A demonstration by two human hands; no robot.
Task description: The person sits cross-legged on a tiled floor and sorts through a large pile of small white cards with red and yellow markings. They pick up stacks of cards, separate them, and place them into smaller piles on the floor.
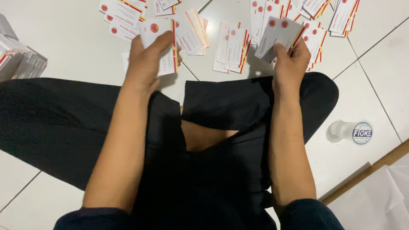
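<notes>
While the left hand (pixel 147 57) clamps its card stack (pixel 164 47), the right hand (pixel 292 59), fingers pinching two cards (pixel 277 36), should lay them squarely on the floor piles (pixel 232 47).

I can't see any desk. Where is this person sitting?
Probably on an indoor floor: white floor tiles, crossed legs, and cards spread around both hands, left hand and right hand.

Cut off at the left edge: bundled card stacks (pixel 19 59). Blurred beyond reading: print on the scattered cards (pixel 232 47).
</notes>
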